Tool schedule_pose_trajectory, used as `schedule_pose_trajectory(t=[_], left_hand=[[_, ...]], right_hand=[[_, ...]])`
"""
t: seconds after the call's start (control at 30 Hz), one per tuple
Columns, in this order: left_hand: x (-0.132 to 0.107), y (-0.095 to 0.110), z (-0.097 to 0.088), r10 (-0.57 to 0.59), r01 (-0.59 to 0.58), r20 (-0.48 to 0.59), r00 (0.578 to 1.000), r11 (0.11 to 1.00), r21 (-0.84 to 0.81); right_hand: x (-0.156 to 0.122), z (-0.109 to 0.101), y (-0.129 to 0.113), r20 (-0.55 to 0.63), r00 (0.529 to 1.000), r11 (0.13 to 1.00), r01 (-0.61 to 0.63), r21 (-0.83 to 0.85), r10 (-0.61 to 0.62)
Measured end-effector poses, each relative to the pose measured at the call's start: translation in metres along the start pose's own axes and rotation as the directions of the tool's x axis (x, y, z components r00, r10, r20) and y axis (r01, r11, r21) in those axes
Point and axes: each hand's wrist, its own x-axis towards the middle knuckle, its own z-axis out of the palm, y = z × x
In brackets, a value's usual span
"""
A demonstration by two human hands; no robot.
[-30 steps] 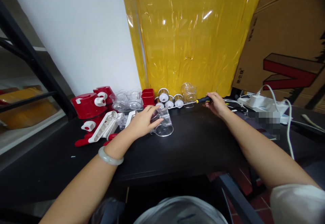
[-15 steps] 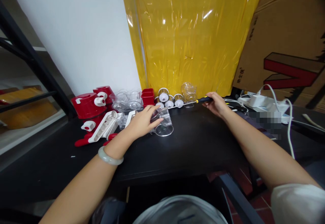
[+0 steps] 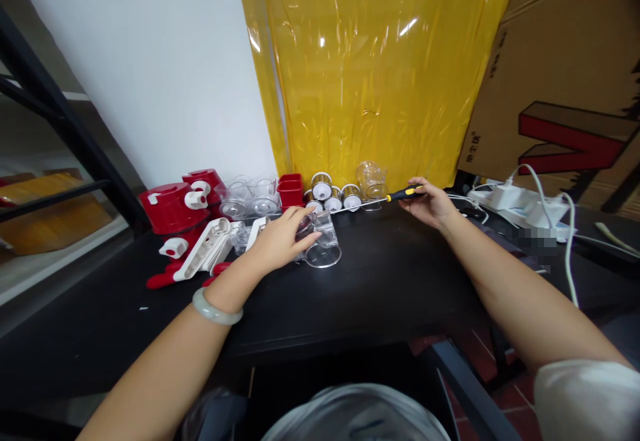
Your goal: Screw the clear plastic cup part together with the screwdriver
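Note:
My left hand [image 3: 280, 238] is wrapped round a clear plastic housing [image 3: 323, 244] that lies on the black table [image 3: 380, 288], its round mouth facing me. My right hand [image 3: 430, 204] grips the black and yellow handle of a screwdriver [image 3: 400, 196], lifted a little off the table at the back, its thin shaft pointing left toward a clear cup [image 3: 371, 180]. A pale bangle [image 3: 216, 308] sits on my left wrist.
Red and white plastic parts [image 3: 187, 228], clear cups [image 3: 250, 198], a red box [image 3: 291, 191] and small metal drums [image 3: 333, 194] line the back left. A yellow film sheet [image 3: 370, 68] hangs behind. A white power strip with cables [image 3: 520, 208] and a cardboard box [image 3: 565, 94] stand right.
My right hand has raised the screwdriver handle slightly off the table and shifted a bit left. My left hand stays on the clear housing.

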Motion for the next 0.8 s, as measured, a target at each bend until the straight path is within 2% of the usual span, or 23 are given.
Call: schedule_pose_trajectory(t=[0.2,0.8], left_hand=[[-0.0004,-0.0011,0.0005,0.004,-0.004,-0.006,1.000,1.000,-0.002],[0.0002,-0.0019,0.0011,0.006,-0.006,-0.009,1.000,1.000,0.006]], right_hand=[[-0.0005,0.0010,-0.0010,-0.015,0.999,0.999,-0.031,0.024,0.032],[-0.0007,-0.0001,0.0010,0.013,1.000,1.000,-0.017,-0.008,0.017]])
